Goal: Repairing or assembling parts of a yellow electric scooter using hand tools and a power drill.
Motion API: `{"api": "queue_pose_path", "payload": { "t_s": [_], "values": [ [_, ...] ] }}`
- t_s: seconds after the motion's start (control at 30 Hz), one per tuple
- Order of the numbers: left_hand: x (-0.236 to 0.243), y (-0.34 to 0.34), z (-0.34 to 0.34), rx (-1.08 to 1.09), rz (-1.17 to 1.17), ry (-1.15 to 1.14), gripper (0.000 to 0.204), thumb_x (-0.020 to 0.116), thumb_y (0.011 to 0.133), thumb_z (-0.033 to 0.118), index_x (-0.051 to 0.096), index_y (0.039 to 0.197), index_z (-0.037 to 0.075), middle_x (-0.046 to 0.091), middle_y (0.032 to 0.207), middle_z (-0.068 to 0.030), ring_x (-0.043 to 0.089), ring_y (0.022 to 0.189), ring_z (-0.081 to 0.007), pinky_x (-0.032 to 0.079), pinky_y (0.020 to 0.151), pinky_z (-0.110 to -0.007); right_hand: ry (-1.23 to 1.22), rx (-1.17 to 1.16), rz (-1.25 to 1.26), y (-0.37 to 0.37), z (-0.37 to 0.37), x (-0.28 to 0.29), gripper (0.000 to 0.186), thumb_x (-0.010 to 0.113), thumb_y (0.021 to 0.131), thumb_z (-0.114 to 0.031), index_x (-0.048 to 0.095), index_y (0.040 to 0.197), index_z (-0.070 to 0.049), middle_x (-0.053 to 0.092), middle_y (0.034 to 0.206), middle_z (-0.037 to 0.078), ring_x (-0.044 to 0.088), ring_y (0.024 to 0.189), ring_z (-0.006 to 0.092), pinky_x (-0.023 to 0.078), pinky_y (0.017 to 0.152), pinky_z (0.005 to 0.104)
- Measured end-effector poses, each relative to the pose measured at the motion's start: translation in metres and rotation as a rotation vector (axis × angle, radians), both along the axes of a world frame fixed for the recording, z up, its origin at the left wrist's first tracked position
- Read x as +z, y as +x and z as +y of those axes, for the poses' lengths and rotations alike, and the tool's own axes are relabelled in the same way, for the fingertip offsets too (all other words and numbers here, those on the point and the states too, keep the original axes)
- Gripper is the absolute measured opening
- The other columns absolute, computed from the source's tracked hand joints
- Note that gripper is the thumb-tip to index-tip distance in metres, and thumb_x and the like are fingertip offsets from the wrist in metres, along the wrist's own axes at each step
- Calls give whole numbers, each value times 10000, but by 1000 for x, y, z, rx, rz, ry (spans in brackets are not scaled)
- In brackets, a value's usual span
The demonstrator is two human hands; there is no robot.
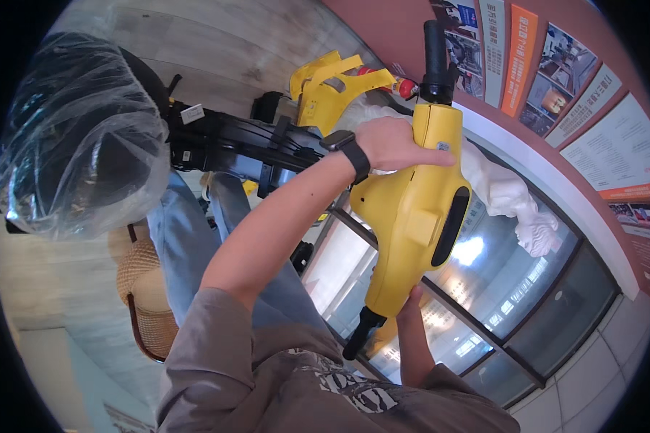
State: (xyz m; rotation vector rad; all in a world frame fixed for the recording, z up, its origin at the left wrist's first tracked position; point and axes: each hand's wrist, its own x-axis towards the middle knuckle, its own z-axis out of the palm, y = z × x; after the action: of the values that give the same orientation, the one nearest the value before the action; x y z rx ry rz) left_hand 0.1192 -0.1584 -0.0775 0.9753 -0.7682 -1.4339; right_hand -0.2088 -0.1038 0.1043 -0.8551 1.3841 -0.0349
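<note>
Your left hand point(390, 143) is closed around the upper part of a yellow handlebar unit point(412, 209), thumb laid across its face and the other fingers hidden behind it. Your right hand point(410, 307) touches the unit's underside near its lower end; most of that hand is hidden, so I cannot tell how its grip stands.

You have the unit in front of your chest, tilted, over dark-framed glass panels point(513, 289). A black handle point(435, 58) sticks out at its far end and another at its near end, and a dark oval window point(451, 226) sits on its right side. You wear a black watch point(347, 148) on the left wrist.

To your left are a black frame point(231, 141) and a seat wrapped in clear plastic point(79, 137). Beyond your left hand sits a yellow panel point(314, 108), near a red fire extinguisher point(407, 89). A white sculpture point(505, 187) is just right of the unit.
</note>
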Motion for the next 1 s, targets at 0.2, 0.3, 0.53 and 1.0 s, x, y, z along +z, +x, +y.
{"api": "queue_pose_path", "payload": {
  "t_s": [0.2, 0.3, 0.53, 1.0],
  "values": [
    [1, -25, -5, 64, 435, -1, 696, 628, 683, 657, 718, 953, 22, 704, 873, -155, 690, 810, -272, 524, 764, -336, -27, 67, 143, -18, -1, 9, 1100, 692, 602, -767, 404, 1359, -22, 545, 1237, 157, 587, 1079, 257, 535, 856, 402],
    [8, -30, -10, 117, 469, 65, 627, 647, 685, 606, 728, 869, 12, 702, 810, -154, 694, 766, -263, 533, 735, -329, -31, 91, 144, -10, -2, 9, 1119, 708, 580, -765, 403, 1359, -21, 547, 1232, 158, 586, 1077, 258, 530, 868, 403],
    [11, -32, -5, 173, 509, 45, 570, 663, 700, 544, 723, 859, -1, 698, 762, -159, 697, 716, -266, 541, 708, -327, 25, 115, 178, -33, -11, 17, 1089, 744, 590, -707, 406, 1368, -25, 525, 1286, 169, 563, 1134, 289, 511, 904, 421],
    [0, -29, -3, 137, 356, 84, 648, 623, 675, 627, 724, 871, 18, 692, 778, -165, 684, 726, -305, 532, 700, -363, -1369, 1417, 368, 218, -119, 54, 455, 654, 849, -319, 540, 1176, -25, 593, 1127, 98, 576, 1041, 208, 448, 925, 356]
  ]
}}
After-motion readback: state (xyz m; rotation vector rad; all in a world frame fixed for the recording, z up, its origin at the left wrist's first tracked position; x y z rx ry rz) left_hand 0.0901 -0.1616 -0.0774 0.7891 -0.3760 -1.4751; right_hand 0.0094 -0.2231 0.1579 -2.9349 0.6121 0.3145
